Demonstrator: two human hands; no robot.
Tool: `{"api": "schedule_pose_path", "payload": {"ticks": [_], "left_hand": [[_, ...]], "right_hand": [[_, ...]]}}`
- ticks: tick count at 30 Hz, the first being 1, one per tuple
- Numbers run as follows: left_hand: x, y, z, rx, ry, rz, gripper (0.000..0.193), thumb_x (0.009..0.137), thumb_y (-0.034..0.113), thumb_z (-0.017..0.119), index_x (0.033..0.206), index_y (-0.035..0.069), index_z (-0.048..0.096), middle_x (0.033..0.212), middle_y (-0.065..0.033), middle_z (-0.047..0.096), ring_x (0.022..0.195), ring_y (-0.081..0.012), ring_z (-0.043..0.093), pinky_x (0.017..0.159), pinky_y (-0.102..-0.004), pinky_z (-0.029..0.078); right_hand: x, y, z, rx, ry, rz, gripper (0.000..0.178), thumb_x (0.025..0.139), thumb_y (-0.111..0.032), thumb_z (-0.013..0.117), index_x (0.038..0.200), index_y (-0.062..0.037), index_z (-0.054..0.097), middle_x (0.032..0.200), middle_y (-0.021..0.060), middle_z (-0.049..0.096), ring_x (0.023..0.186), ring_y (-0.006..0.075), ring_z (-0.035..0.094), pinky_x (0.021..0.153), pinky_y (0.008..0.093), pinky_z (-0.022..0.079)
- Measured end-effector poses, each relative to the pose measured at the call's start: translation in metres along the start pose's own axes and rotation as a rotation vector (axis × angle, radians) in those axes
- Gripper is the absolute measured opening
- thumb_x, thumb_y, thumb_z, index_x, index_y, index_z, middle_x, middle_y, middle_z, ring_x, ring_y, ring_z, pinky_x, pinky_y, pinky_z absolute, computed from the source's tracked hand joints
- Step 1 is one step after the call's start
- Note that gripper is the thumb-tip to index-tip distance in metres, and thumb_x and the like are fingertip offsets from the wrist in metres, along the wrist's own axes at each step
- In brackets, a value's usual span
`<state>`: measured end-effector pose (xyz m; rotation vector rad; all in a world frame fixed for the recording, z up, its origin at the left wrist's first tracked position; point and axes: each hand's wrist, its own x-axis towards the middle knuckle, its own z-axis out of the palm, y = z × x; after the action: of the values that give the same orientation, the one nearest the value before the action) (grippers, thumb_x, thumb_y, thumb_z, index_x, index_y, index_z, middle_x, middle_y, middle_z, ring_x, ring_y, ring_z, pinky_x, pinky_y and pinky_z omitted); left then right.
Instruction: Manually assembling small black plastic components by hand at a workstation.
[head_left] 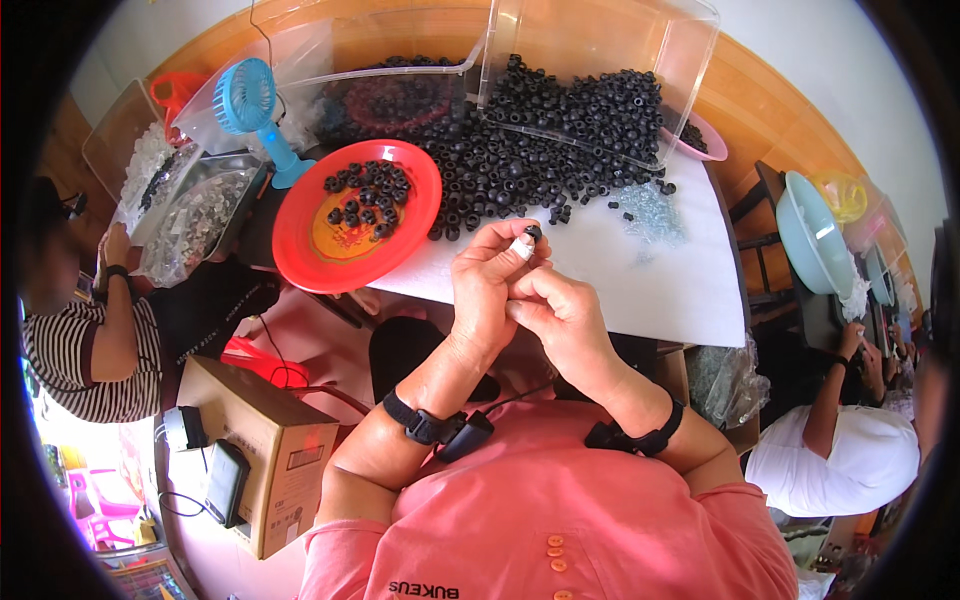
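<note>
One black bead [533,232], pinched by the left hand [484,288], sits far-left of the right hand [562,308], curled closed, contents hidden.

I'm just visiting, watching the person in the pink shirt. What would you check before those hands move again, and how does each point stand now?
1. Left hand has a grip on a black piece: ok, pinched at the fingertips.
2. Right hand is empty: cannot tell, its fingertips are pressed together.
3. Black pieces on the red plate lie within its rim: ok.
4. Small clear pieces are apart from the black pile: not ok, they meet at the edge.
5. Blue fan is switched off: cannot tell.
</note>
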<state>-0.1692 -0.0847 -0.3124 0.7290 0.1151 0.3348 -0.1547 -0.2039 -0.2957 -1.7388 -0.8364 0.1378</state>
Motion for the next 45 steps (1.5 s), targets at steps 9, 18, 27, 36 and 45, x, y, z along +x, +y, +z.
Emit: {"api": "schedule_pose_path", "payload": {"ticks": [9, 18, 27, 36, 45], "left_hand": [[0.001, 0.000, 0.002, 0.033, 0.045, 0.000, 0.017, 0.091, 0.001, 0.060, 0.108, -0.003, 0.061, 0.092, -0.0113, 0.067, 0.078, -0.0165, 0.063, 0.071, -0.0281, 0.054], [0.001, -0.002, 0.004, 0.098, 0.060, 0.018, 0.021, 0.092, 0.002, 0.061, 0.112, -0.004, 0.062, 0.092, -0.0101, 0.066, 0.083, -0.0152, 0.062, 0.075, -0.0277, 0.053], [0.006, -0.004, 0.000, 0.214, -0.075, 0.025, 0.024, 0.093, 0.003, 0.060, 0.115, -0.009, 0.059, 0.095, -0.0119, 0.065, 0.083, -0.0191, 0.061, 0.076, -0.0325, 0.050], [0.004, -0.003, 0.001, 0.233, -0.091, -0.022, 0.018, 0.093, 0.002, 0.060, 0.108, -0.008, 0.061, 0.090, -0.0131, 0.065, 0.077, -0.0189, 0.061, 0.062, -0.0296, 0.051], [0.001, -0.006, -0.001, 0.365, -0.099, 0.026, 0.013, 0.092, 0.000, 0.061, 0.103, -0.008, 0.061, 0.088, -0.0116, 0.064, 0.075, -0.0171, 0.061, 0.062, -0.0284, 0.050]], "right_hand": [[0.001, -0.006, 0.007, -0.411, 0.088, -0.115, 0.009, 0.080, -0.009, 0.067, 0.083, -0.0045, 0.059, 0.078, 0.0136, 0.064, 0.072, 0.0343, 0.064, 0.061, 0.0448, 0.049], [0.003, 0.003, -0.012, 0.019, 0.023, -0.031, 0.011, 0.081, -0.004, 0.069, 0.088, -0.0029, 0.060, 0.076, 0.0104, 0.065, 0.066, 0.0220, 0.063, 0.061, 0.0333, 0.049], [0.051, -0.003, -0.065, -0.063, 0.069, -0.051, 0.008, 0.085, 0.001, 0.065, 0.091, 0.0007, 0.059, 0.079, 0.0040, 0.062, 0.075, 0.0105, 0.059, 0.068, 0.0262, 0.049], [0.055, 0.002, -0.065, -0.143, -0.068, -0.098, 0.007, 0.084, 0.001, 0.065, 0.089, 0.0007, 0.060, 0.079, 0.0076, 0.064, 0.074, 0.0162, 0.062, 0.067, 0.0289, 0.049], [0.051, 0.011, -0.064, 0.072, -0.084, -0.008, 0.006, 0.085, -0.001, 0.066, 0.090, 0.0008, 0.062, 0.078, 0.0059, 0.067, 0.075, 0.0125, 0.064, 0.067, 0.0278, 0.050]]}}
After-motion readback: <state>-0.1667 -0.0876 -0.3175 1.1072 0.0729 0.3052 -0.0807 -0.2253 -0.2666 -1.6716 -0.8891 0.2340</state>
